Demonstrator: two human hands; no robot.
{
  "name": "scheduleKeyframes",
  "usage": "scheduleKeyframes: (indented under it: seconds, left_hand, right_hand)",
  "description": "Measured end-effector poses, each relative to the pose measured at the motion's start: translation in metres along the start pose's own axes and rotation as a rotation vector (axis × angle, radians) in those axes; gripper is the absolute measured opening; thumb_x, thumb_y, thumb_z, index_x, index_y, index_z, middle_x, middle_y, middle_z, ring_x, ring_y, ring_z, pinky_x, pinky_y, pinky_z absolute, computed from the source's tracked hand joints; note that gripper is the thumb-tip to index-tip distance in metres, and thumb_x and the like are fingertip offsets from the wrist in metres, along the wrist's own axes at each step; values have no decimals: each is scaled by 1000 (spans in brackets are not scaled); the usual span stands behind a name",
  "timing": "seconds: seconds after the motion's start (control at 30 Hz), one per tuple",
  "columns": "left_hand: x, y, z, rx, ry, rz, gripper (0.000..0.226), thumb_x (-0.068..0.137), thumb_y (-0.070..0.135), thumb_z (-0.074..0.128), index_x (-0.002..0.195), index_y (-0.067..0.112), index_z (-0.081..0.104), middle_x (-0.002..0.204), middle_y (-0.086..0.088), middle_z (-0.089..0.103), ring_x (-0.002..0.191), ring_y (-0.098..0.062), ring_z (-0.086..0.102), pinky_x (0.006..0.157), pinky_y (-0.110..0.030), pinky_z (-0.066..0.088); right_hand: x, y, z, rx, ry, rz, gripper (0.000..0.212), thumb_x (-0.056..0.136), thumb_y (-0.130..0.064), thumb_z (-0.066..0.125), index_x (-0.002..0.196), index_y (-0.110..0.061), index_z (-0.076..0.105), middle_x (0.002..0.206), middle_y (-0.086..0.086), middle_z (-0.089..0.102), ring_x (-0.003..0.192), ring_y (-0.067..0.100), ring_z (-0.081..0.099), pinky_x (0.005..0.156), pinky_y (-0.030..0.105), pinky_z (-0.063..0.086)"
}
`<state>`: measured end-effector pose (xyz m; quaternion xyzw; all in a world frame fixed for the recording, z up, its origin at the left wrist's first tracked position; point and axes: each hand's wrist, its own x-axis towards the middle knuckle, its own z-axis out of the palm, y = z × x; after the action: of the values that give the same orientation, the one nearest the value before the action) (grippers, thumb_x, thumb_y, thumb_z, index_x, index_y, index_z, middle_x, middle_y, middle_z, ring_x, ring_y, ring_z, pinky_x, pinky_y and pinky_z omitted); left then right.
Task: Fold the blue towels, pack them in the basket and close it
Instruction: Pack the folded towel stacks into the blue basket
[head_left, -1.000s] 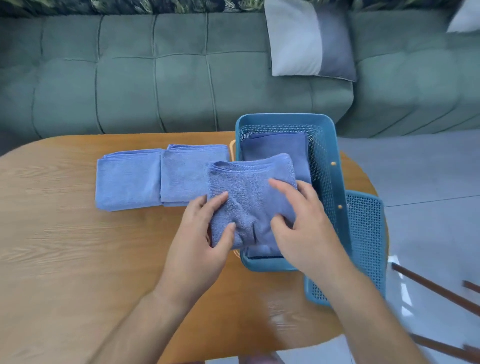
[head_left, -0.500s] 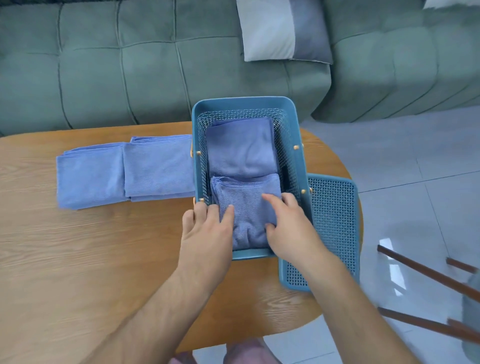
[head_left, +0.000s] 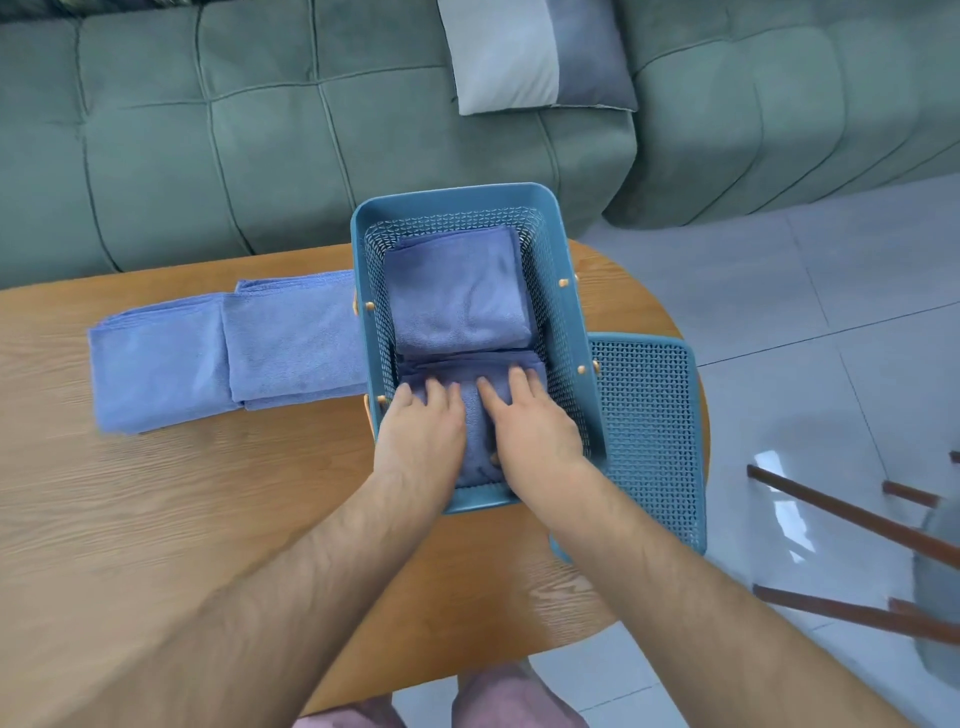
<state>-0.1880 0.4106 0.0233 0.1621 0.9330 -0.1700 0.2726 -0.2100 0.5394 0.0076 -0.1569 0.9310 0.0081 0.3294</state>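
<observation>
Now the left hand (head_left: 421, 436) and right hand (head_left: 535, 426) lie side by side, fingers straight, pressing the near towel (head_left: 475, 441) down into the near end of the basket (head_left: 452, 200); neither grips anything. The far towel (head_left: 460, 291) fills the far end. Trouble could come as the palms lift: the soft folds may drag with the fingers and bunch. The lid (head_left: 649, 431), flat on the table (head_left: 208, 519) just right of the basket, seems to overhang the table's edge, so a careless forearm might knock it off. Count: four towels, two packed and two waiting left of the basket, the left folded towel (head_left: 156, 358) and the right folded towel (head_left: 296, 343); one basket, one lid.
</observation>
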Motion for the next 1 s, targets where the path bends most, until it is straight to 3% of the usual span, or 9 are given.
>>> scheduleKeyframes:
  seconds: [0.23,0.33,0.4,0.5,0.57,0.7,0.8,0.87,1.0]
  left_hand:
    - [1,1,-3,-48,27,-13,77,92,39,60,149,1,25,138,-16,46,122,-30,52,108,-41,31]
    - [-15,-9,-3,-194,205,-25,58,89,39,62,137,10,48,124,-7,55,116,-28,52,107,-39,34]
    - [-27,-21,-7,-301,374,-35,49,82,41,69,121,11,61,113,-5,60,109,-27,56,97,-38,42]
    - [-41,-47,-11,-485,594,-136,43,78,34,75,112,10,65,110,-5,63,106,-27,59,81,-39,50]
    - [-44,-70,-3,-565,634,-207,42,81,30,74,116,8,64,115,-7,63,108,-28,59,78,-41,53]
    - [-42,-116,44,-724,468,-390,47,90,30,66,130,6,59,128,-12,60,117,-34,56,90,-47,52]
    - [-34,-139,83,-818,319,-486,53,96,33,59,142,9,49,138,-10,52,126,-31,48,100,-44,45]
    - [-26,-149,103,-870,237,-528,58,96,33,56,148,13,41,143,-10,46,130,-32,44,102,-43,42]
    - [-9,-157,126,-983,125,-579,64,98,38,55,154,18,31,143,-13,41,131,-34,39,104,-45,41]
  right_hand:
    - [-7,2,-5,30,20,0,92,89,-34,72,160,-24,15,164,17,10,154,30,12,118,36,27]
    - [-26,-6,-18,-7,134,4,73,91,-29,68,153,-23,31,159,13,25,144,30,32,105,38,39]
    - [-36,-19,-29,-17,245,0,58,91,-25,67,144,-22,44,148,10,41,127,29,48,93,38,45]
    - [-41,-45,-51,25,404,-12,49,73,-20,83,119,-18,66,113,8,61,93,28,62,69,39,52]
    - [-35,-65,-61,107,481,-76,40,73,-10,78,111,-13,67,108,10,62,93,32,61,69,41,55]
    - [-10,-118,-79,238,513,-227,33,82,1,59,114,-4,60,121,14,54,113,35,50,88,43,52]
    - [26,-160,-74,116,383,-287,32,91,-10,54,123,-8,50,125,9,45,119,28,44,93,32,45]
    - [51,-183,-62,47,280,-241,34,95,-16,56,128,-9,48,130,10,42,120,26,43,88,30,42]
    - [92,-200,-35,119,71,-12,57,94,-15,63,144,-11,36,158,23,16,141,38,31,105,41,44]
